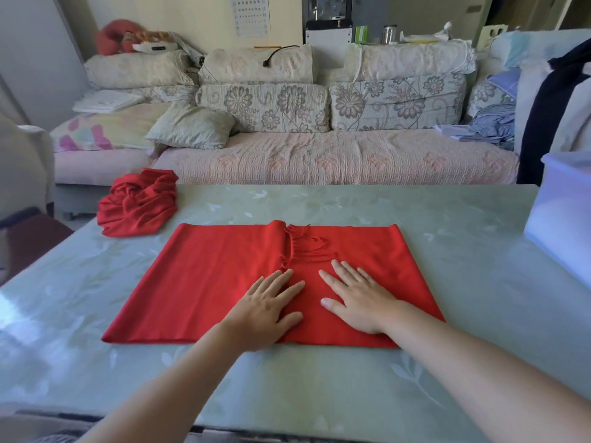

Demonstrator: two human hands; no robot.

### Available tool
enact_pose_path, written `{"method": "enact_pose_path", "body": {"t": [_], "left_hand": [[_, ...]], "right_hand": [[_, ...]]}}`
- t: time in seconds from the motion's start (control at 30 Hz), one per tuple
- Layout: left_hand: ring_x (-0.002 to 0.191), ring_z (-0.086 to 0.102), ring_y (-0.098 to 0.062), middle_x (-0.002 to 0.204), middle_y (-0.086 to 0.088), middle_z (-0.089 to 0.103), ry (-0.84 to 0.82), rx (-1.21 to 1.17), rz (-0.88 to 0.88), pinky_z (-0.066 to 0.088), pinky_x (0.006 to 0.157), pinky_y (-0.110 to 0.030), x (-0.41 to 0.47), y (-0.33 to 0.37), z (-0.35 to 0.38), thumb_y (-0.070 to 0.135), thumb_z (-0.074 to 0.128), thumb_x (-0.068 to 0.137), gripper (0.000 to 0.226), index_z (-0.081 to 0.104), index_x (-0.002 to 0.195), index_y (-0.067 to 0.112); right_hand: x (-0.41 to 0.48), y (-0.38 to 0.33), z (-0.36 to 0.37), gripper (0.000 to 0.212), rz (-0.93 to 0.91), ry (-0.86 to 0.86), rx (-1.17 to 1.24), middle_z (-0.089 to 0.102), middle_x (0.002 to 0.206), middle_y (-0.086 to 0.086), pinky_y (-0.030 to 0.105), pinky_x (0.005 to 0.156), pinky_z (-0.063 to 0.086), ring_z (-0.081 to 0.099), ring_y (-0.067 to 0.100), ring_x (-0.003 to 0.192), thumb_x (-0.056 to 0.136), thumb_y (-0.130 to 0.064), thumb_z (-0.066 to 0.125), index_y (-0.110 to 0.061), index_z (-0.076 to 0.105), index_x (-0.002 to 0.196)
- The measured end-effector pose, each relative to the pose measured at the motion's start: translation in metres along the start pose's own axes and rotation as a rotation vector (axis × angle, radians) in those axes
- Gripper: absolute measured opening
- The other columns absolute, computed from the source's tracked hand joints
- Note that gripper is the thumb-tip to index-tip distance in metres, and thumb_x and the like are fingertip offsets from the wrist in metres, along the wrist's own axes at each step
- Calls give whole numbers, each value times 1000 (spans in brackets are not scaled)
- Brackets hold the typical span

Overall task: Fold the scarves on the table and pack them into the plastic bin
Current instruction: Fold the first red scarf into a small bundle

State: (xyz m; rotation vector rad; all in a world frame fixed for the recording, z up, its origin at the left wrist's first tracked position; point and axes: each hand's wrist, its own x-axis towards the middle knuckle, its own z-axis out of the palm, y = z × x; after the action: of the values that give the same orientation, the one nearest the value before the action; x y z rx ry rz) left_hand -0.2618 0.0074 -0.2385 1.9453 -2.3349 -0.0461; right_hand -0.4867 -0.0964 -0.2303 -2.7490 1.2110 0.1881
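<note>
Red knit scarf [224, 276] flat on table [319, 394], both my palms pressed on its near middle. Left hand [268, 305], right hand [358, 302]: fingers spread, flat, gripping nothing. Fabric looks soft, light, limp; likely slides on glossy top. Fringe [303, 247] just beyond fingertips. Best pinch at corners out to either side. Second scarf [139, 203] bunched far left. Plastic bin [566, 219] far right.

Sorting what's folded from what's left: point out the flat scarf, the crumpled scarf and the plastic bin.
flat scarf [204, 282], head view, on its smooth left half.
crumpled scarf [137, 204], head view, on the middle of the heap.
plastic bin [563, 219], head view, on its near side wall.
</note>
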Motion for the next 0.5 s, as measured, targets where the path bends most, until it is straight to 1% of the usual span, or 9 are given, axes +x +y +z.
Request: {"method": "enact_pose_path", "body": {"t": [0.07, 0.13, 0.2, 0.27, 0.3, 0.33, 0.37, 0.43, 0.5], "left_hand": [[151, -7, -13, 164, 8, -6, -11, 28, 16, -3, 122, -36, -3, 2, -1, 75, 19, 90, 74, 10, 155, 41], [150, -13, -13, 163, 9, -11, -34, 62, 32, -7, 121, -36, -3, 5, -3, 74, 20, 87, 76, 6, 155, 42], [150, -12, -13, 164, 8, -9, -101, 78, 23, -10, 121, -38, 0, 9, -4, 78, 14, 81, 81, 2, 154, 44], [151, -7, -15, 164, 6, -3, -166, 77, 16, -9, 121, -41, 5, 15, -8, 83, 15, 77, 87, 2, 154, 45], [151, -3, -16, 164, 6, 3, -177, 77, 19, -7, 122, -44, 8, 17, -11, 85, 17, 74, 89, 7, 154, 45], [150, 4, -17, 163, 5, 12, -158, 83, 24, -3, 122, -46, 13, 19, -14, 86, 19, 72, 91, 17, 153, 44], [148, 14, -19, 159, 5, 26, -110, 100, 31, 2, 121, -47, 18, 21, -18, 86, 21, 70, 90, 29, 149, 44], [134, 34, -18, 138, 7, 52, 14, 139, 34, 12, 117, -45, 30, 26, -25, 80, 21, 72, 79, 53, 133, 40], [119, 47, -19, 116, 8, 61, 105, 148, 29, 24, 109, -41, 41, 30, -25, 69, 21, 77, 67, 66, 114, 35]], "right_hand": [[-7, 8, 1, 69, 45, 20, 23, -17, 166, 3, 39, 124, -5, -17, 16, 152, 100, -63, 21, -35, -6, 158], [-13, 15, 3, 69, 113, 51, 52, -16, 166, 3, 43, 124, -5, -17, 17, 152, 100, -63, 21, -35, -4, 158], [-21, 24, 5, 68, 189, 53, 59, -15, 166, 1, 48, 123, -5, -16, 17, 152, 100, -64, 19, -38, -4, 158], [-27, 37, 4, 66, 234, 40, 55, -15, 166, -2, 49, 123, -6, -15, 16, 152, 99, -66, 18, -42, -4, 157], [-31, 43, 4, 66, 238, 33, 54, -15, 166, -4, 49, 123, -5, -15, 15, 152, 99, -66, 18, -44, -5, 156], [-33, 47, 4, 66, 237, 30, 53, -15, 166, -5, 48, 123, -5, -15, 15, 152, 98, -67, 19, -45, -5, 156], [-35, 51, 4, 67, 236, 29, 52, -15, 166, -6, 48, 123, -4, -15, 14, 152, 98, -67, 20, -45, -4, 156], [-36, 55, 4, 67, 235, 14, 60, -16, 166, -7, 49, 123, -5, -15, 13, 152, 97, -68, 22, -46, -4, 155], [-35, 57, 2, 68, 232, -6, 93, -12, 166, -9, 49, 123, -3, -12, 13, 153, 97, -67, 27, -47, 1, 156]]}}
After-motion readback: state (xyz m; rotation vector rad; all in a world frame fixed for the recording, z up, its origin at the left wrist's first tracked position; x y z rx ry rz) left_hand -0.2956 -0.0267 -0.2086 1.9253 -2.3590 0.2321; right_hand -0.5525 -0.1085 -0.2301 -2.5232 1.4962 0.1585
